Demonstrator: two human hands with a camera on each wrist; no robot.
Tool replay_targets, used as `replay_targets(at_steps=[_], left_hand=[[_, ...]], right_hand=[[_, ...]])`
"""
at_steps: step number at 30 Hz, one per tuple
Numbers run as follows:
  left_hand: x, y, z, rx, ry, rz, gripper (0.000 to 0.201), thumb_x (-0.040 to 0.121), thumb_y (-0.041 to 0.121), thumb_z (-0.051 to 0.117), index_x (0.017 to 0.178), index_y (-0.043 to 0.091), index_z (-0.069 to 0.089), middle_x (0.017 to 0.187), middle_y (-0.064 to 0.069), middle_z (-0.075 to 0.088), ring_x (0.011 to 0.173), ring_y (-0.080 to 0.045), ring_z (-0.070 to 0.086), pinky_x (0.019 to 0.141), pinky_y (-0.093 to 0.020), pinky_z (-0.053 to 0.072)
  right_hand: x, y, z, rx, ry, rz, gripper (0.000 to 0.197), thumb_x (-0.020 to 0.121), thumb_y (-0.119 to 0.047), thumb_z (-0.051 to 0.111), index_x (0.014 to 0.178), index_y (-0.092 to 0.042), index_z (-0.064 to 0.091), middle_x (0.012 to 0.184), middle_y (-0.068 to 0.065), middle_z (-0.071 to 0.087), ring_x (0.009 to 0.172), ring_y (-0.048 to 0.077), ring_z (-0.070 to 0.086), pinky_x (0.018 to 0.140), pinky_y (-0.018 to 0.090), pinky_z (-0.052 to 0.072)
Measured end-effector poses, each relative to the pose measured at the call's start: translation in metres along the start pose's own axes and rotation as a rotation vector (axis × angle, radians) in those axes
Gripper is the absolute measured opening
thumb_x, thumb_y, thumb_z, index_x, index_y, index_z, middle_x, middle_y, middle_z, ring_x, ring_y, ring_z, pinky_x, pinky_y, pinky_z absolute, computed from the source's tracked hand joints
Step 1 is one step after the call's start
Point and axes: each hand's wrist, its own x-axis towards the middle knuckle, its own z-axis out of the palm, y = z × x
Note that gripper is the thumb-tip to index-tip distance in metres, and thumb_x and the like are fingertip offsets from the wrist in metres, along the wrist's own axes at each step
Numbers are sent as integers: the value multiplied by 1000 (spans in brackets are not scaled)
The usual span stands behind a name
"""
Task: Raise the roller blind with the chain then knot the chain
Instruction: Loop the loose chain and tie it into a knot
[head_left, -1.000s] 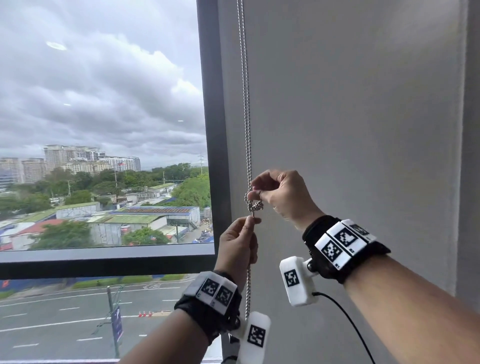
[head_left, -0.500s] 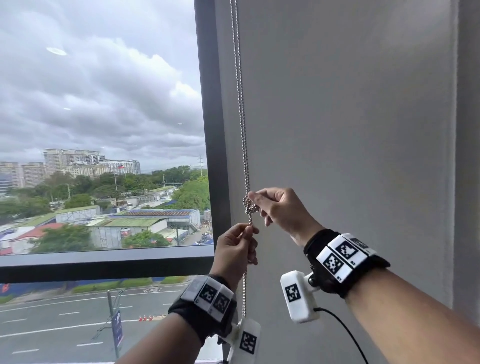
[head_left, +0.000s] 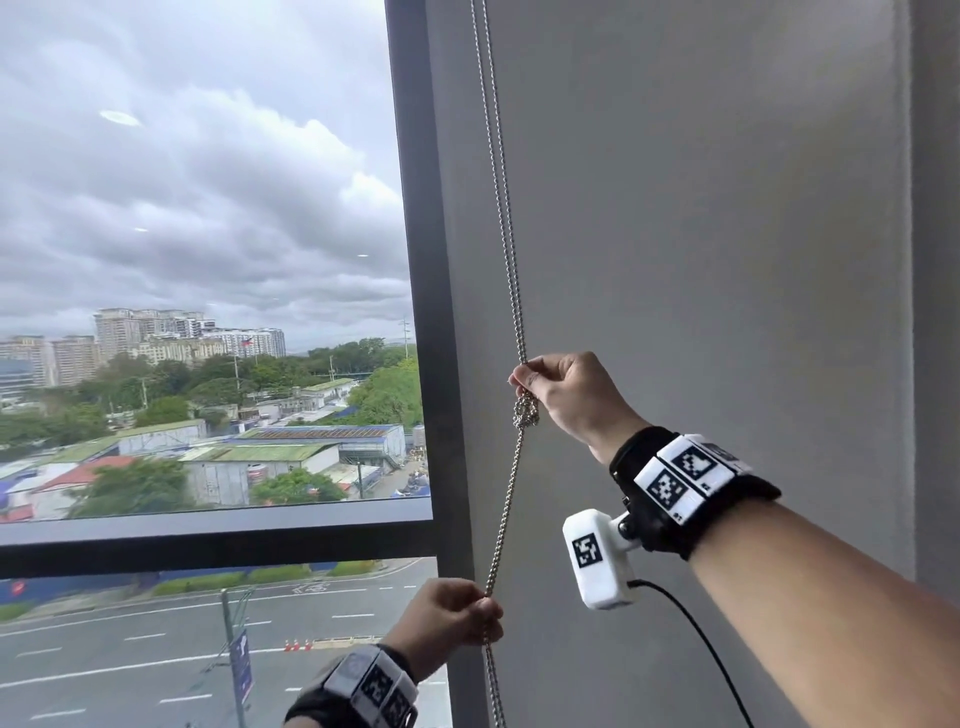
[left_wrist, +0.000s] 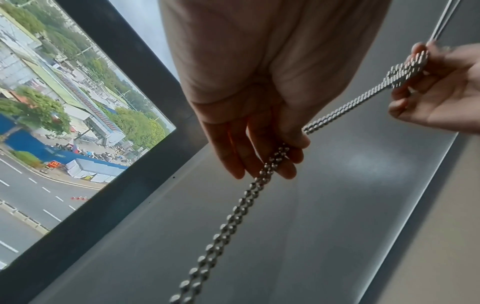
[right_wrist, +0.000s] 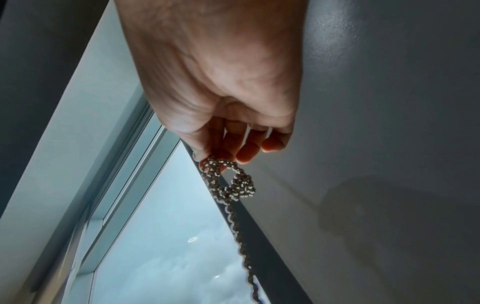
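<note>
A doubled metal bead chain (head_left: 503, 218) hangs down the grey wall beside the window frame. A bunched knot (head_left: 525, 411) sits in it at mid height. My right hand (head_left: 563, 395) pinches the chain just above the knot (right_wrist: 231, 185), fingers curled. My left hand (head_left: 449, 618) grips both strands well below the knot, pulling them taut at a slant. In the left wrist view the chain (left_wrist: 233, 214) runs out of my left hand's fingers (left_wrist: 262, 162) toward the lower edge and up to the knot (left_wrist: 402, 72). The roller blind itself is out of view.
The dark window frame post (head_left: 418, 270) stands just left of the chain. A horizontal frame bar (head_left: 208, 540) crosses the glass at left. The grey wall (head_left: 701, 234) fills the right side. A white wrist camera (head_left: 597, 556) with a cable hangs under my right wrist.
My left hand has slid down the chain, away from the knot, drawing the strands tight. My right hand moved from beside the knot to pinch just above it. The knot looks tighter.
</note>
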Motion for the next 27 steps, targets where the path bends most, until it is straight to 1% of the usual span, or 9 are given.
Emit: replay_targets(at_steps=[4, 7, 11, 13, 16, 18, 20, 23, 27], left_hand=[[-2, 40, -7, -47, -24, 77, 21, 90, 2, 51, 72, -1, 60, 57, -8, 65, 51, -15, 60, 54, -23, 49], [1, 84, -10, -225, -13, 143, 22, 92, 5, 47, 76, -1, 62, 66, -12, 69, 59, -19, 66, 58, -27, 53], [10, 146, -13, -372, 7, 281, 21, 92, 7, 45, 86, -4, 61, 83, -14, 74, 75, -22, 71, 70, -31, 54], [16, 173, -14, -361, 38, 339, 20, 91, 8, 47, 89, -5, 62, 88, -14, 74, 82, -24, 70, 76, -33, 52], [25, 204, -15, -300, 83, 390, 23, 90, 11, 52, 99, -8, 62, 101, -23, 66, 94, -31, 63, 84, -35, 50], [30, 221, -14, -293, 80, 397, 21, 90, 12, 53, 99, -5, 63, 101, -22, 63, 94, -31, 61, 89, -38, 50], [36, 233, -11, -288, 56, 383, 21, 89, 14, 56, 98, -2, 65, 98, -19, 66, 91, -30, 63, 89, -39, 51], [40, 240, -5, -314, 14, 362, 20, 87, 13, 58, 95, -3, 66, 89, -18, 67, 83, -30, 65, 84, -39, 54], [43, 240, 4, -327, 11, 385, 23, 84, 10, 62, 97, -8, 65, 76, -13, 62, 68, -25, 62, 63, -31, 56]], right_hand=[[3, 4, -5, -64, 41, -16, 12, 88, -22, 69, 80, -17, 76, 69, -1, 69, 59, 11, 57, 62, 26, 50], [3, 4, -6, -86, 46, -31, 12, 87, -22, 70, 86, -13, 77, 66, -1, 66, 56, 10, 53, 58, 20, 45], [4, 2, -3, -84, 29, -36, 13, 85, -23, 72, 89, -13, 78, 82, 11, 77, 70, 15, 63, 74, 30, 54], [5, 1, -1, -75, 17, -36, 13, 85, -23, 72, 89, -13, 79, 79, 7, 76, 72, 14, 63, 80, 33, 55], [3, -3, 1, -59, -18, -25, 11, 86, -23, 71, 87, -15, 78, 63, -3, 69, 66, 9, 62, 76, 24, 49], [0, -7, 0, -30, -55, -10, 11, 87, -24, 70, 81, -18, 77, 65, -1, 73, 69, 3, 65, 78, 18, 45], [-5, -12, -1, -19, -71, -5, 13, 88, -24, 69, 79, -18, 77, 73, 1, 76, 65, -4, 63, 72, 13, 42], [-9, -20, -2, 0, -94, 16, 15, 91, -16, 65, 95, -8, 76, 82, 8, 77, 56, -3, 60, 56, 9, 41], [-17, -29, -9, 171, -192, 154, 29, 98, -26, 52, 105, -7, 72, 89, 13, 77, 56, 10, 53, 50, 23, 36]])
